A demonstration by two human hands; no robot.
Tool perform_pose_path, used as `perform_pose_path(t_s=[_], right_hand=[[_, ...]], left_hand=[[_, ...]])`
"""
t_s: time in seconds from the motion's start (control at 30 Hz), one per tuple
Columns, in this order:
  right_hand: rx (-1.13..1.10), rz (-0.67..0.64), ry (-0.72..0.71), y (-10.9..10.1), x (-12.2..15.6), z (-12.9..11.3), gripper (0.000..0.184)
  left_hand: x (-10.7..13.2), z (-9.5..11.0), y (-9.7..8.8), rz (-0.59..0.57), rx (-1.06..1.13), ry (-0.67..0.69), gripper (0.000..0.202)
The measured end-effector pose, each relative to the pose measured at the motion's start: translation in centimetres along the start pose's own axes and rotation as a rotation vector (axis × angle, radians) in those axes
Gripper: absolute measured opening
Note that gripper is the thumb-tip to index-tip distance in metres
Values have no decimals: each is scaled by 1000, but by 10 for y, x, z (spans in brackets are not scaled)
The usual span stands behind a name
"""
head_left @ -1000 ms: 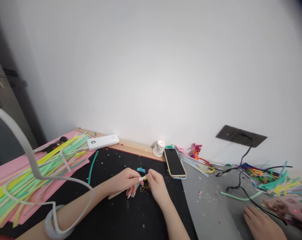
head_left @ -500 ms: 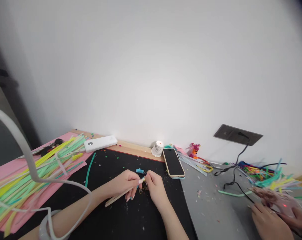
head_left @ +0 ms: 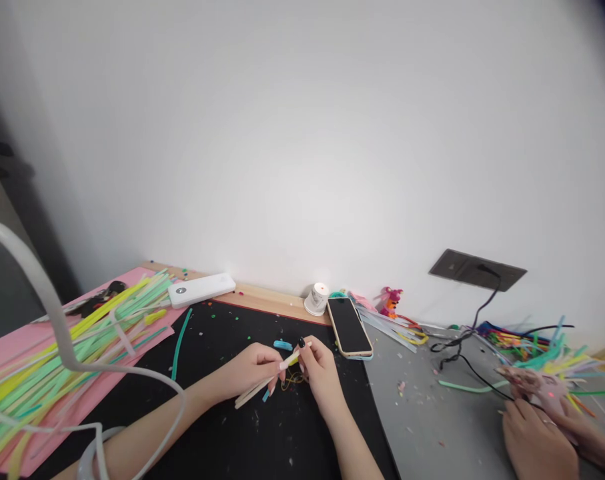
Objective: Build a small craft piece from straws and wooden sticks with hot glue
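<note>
My left hand (head_left: 255,372) and my right hand (head_left: 318,365) meet over a black mat (head_left: 222,427). Both pinch a long pale yellow strip (head_left: 269,380) that slants down to the left below my left hand. The right hand's fingertips close on its upper end. A short blue strip piece (head_left: 283,345) lies on the mat just beyond the hands. A small yellowish loop (head_left: 293,381) lies on the mat between the hands.
Several green and yellow strips (head_left: 77,340) lie heaped on pink sheets at left. A white power bank (head_left: 201,289), a small white cup (head_left: 316,299) and a phone (head_left: 349,326) line the back. At right, another person's hands (head_left: 542,433) work amid colourful strips and black cables.
My hands have lifted the pale strip's upper end and tilted it steeper. The right fingertips moved up and right. The other person's hands at right have shifted a little.
</note>
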State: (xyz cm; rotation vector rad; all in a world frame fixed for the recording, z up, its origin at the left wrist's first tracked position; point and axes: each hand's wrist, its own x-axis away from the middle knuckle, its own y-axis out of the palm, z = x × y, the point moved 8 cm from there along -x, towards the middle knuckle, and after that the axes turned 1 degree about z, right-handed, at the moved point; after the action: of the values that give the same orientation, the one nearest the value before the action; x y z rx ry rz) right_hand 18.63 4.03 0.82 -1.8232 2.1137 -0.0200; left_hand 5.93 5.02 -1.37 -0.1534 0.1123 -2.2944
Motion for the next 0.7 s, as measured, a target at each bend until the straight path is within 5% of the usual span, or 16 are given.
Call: perform_pose_path(t_s=[0.3, 0.53, 0.7], right_hand=[[-281, -121, 180, 11, 3, 7, 28], [-52, -196, 85, 17, 7, -1, 10], [14, -218, 90, 19, 8, 0, 9]], left_hand=[[0, 1, 5, -3, 131, -1, 28], [-1, 1, -23, 286, 308, -16, 24], [1, 2, -27, 322, 323, 19, 23]])
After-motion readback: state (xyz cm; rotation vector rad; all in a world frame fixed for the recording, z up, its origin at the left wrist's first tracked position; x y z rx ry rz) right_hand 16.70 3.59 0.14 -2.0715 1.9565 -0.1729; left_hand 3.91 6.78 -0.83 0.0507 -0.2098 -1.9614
